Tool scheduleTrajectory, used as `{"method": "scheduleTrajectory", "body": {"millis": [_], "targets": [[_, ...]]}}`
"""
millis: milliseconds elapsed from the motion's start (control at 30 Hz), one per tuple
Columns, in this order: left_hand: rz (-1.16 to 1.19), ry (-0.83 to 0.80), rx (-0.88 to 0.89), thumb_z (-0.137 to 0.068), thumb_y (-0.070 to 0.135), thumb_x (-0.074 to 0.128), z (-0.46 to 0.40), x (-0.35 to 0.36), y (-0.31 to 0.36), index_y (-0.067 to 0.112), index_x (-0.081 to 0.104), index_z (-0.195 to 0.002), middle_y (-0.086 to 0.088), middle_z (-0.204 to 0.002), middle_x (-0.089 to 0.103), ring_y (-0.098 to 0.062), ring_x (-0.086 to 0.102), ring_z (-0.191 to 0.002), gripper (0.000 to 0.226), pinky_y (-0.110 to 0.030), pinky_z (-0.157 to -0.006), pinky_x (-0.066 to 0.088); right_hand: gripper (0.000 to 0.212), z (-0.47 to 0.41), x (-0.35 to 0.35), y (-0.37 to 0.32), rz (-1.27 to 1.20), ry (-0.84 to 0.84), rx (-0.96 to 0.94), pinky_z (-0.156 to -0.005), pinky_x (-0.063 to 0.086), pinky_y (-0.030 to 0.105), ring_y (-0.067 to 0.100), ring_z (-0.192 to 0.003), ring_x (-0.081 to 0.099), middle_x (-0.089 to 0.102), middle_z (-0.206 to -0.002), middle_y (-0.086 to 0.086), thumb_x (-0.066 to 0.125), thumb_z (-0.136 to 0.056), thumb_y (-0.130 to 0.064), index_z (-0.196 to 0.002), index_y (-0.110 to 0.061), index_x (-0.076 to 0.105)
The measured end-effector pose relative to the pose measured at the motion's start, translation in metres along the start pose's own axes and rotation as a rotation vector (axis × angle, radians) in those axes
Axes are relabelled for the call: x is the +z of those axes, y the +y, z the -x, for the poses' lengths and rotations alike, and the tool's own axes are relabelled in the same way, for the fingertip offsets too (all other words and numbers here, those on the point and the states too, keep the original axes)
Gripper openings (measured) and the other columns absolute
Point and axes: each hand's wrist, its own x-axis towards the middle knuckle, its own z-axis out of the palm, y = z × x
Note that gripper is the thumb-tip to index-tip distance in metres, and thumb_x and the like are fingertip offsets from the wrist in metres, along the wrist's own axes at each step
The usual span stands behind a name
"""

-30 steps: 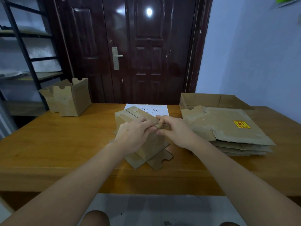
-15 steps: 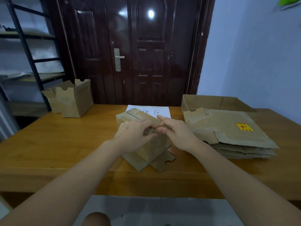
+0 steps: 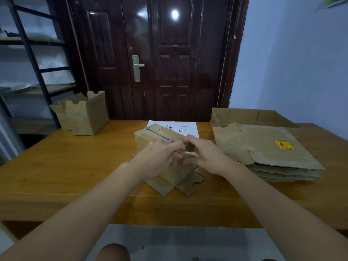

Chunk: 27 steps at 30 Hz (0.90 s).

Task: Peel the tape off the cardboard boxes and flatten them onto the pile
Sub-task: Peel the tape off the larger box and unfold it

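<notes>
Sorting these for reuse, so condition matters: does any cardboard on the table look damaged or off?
Yes. The top sheet of the flattened pile has scuffed, torn-looking patches along its near and left edges. Both hands, left hand and right hand, pinch a crumpled tape wad over the middle box.

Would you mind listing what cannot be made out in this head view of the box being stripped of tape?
- Tape: only a crumpled end shows between the left hand and right hand; how much remains stuck is hidden by them.
- Box: its near top edge is covered by both hands.
- Paper: its writing is partly hidden behind the box.
- Pile: the yellow label is too small to read.
</notes>
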Motion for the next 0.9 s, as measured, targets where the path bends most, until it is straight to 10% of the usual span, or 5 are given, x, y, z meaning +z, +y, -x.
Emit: {"method": "scheduleTrajectory", "body": {"millis": [100, 267, 633, 900], "targets": [[0.051, 0.008, -0.038, -0.106, 0.033, 0.050, -0.001, -0.001, 0.001, 0.032, 0.060, -0.110, 0.018, -0.095, 0.057, -0.011, 0.053, -0.089, 0.011, -0.035, -0.077, 0.041, 0.061, 0.006, 0.003, -0.004, -0.012, 0.069, -0.028, -0.114, 0.037, 0.035, 0.010, -0.143, 0.038, 0.044, -0.153, -0.013, 0.083, -0.078, -0.047, -0.130, -0.038, 0.053], [0.097, 0.066, -0.092, -0.105, 0.035, 0.052, -0.002, 0.001, 0.008, 0.035, 0.053, -0.099, 0.024, -0.080, 0.047, -0.003, 0.048, -0.078, 0.007, -0.030, -0.073, 0.031, 0.032, 0.016, 0.008, -0.007, 0.064, 0.333, -0.185, -0.080, 0.054, 0.034, 0.007, -0.093, 0.057, 0.060, -0.099, -0.011, 0.080, -0.083, -0.036, -0.111, -0.023, 0.075], [0.132, 0.020, -0.100, -0.097, 0.037, 0.067, 0.007, -0.002, -0.001, 0.038, 0.062, -0.130, 0.017, -0.129, 0.066, -0.003, 0.060, -0.112, 0.033, -0.028, -0.099, 0.050, 0.014, 0.014, 0.008, -0.014, -0.086, 0.152, 0.071, -0.072, 0.040, 0.022, 0.005, -0.090, 0.057, 0.063, -0.094, -0.011, 0.056, -0.103, -0.035, -0.103, -0.025, 0.064], [0.064, 0.082, -0.082, -0.098, 0.026, 0.063, -0.005, 0.009, 0.005, 0.027, 0.069, -0.116, 0.009, -0.110, 0.071, -0.012, 0.065, -0.099, 0.019, -0.038, -0.089, 0.053, 0.004, 0.022, 0.010, -0.014, -0.098, 0.201, 0.029, -0.072, 0.039, 0.014, -0.002, -0.091, 0.054, 0.057, -0.096, -0.019, 0.055, -0.103, -0.033, -0.104, -0.031, 0.058]]}}
